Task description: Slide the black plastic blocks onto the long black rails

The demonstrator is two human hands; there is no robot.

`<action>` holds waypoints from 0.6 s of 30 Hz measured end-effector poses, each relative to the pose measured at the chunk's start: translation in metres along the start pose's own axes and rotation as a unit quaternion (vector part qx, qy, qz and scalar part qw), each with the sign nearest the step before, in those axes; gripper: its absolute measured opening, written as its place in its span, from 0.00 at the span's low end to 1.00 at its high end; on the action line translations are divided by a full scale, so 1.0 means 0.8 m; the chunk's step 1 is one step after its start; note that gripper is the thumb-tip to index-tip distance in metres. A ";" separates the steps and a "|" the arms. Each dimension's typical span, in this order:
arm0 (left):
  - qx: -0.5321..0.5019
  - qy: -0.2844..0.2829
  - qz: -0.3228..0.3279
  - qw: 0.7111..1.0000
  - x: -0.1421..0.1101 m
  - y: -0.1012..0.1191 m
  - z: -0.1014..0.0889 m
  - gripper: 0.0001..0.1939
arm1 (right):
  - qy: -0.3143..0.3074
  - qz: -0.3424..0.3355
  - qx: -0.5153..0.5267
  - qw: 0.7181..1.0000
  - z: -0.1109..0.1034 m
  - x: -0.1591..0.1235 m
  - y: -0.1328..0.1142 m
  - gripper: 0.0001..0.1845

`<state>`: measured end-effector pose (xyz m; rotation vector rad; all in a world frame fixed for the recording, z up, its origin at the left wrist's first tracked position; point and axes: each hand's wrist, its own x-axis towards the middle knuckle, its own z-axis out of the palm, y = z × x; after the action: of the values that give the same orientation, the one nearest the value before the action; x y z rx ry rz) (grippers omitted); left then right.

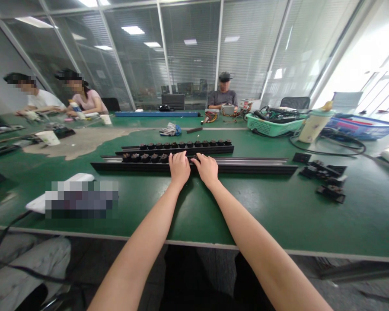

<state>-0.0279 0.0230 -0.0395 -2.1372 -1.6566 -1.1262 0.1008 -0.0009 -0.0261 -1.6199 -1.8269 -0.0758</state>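
Observation:
A long black rail [256, 167] with a silver channel along its top lies crosswise on the green table. Several small black modules [145, 158] sit in a row in its left half. My left hand [180, 167] is closed over the right end of that row, its fingers bent around a black module. Just to its right, my right hand [207, 167] grips at the channel, thumb toward the left hand. A dark piece [193, 157] shows partly between the hands; the fingers cover the rest. Behind, a shorter black rail [178, 151] carries a full row of similar modules [189, 144].
Loose black modules [332, 192] lie at the right. Farther back stand a green basket [272, 127] of cables, a pale bottle [314, 126] and a blue basket [369, 127]. A white power strip [40, 201] lies left. Gloves [170, 129] rest behind the rails. Three people sit across the table.

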 end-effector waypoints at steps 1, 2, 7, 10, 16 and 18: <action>0.000 0.000 0.001 1.000 0.000 0.000 -0.001 0.23 | 0.005 0.008 -0.001 1.000 0.001 -0.001 -0.001 0.20; 0.001 0.000 0.001 1.000 -0.001 0.001 -0.002 0.23 | 0.011 0.015 -0.002 1.000 0.002 -0.002 -0.001 0.20; 0.005 -0.003 0.001 1.000 -0.001 0.003 -0.005 0.23 | 0.033 0.029 0.004 0.999 0.008 -0.005 -0.003 0.24; 0.005 -0.005 0.001 1.000 -0.001 0.003 -0.006 0.23 | 0.037 0.027 0.008 0.999 0.009 -0.004 0.000 0.22; 0.002 -0.005 0.003 1.000 -0.001 0.002 -0.007 0.23 | 0.042 0.031 -0.002 0.999 0.007 -0.005 0.002 0.20; 0.001 -0.005 0.005 1.000 -0.001 0.002 -0.007 0.23 | 0.042 0.029 -0.005 0.999 0.007 -0.005 0.003 0.19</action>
<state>-0.0294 0.0184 -0.0357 -2.1498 -1.6488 -1.1129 0.1006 -0.0012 -0.0335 -1.6514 -1.7177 -0.1244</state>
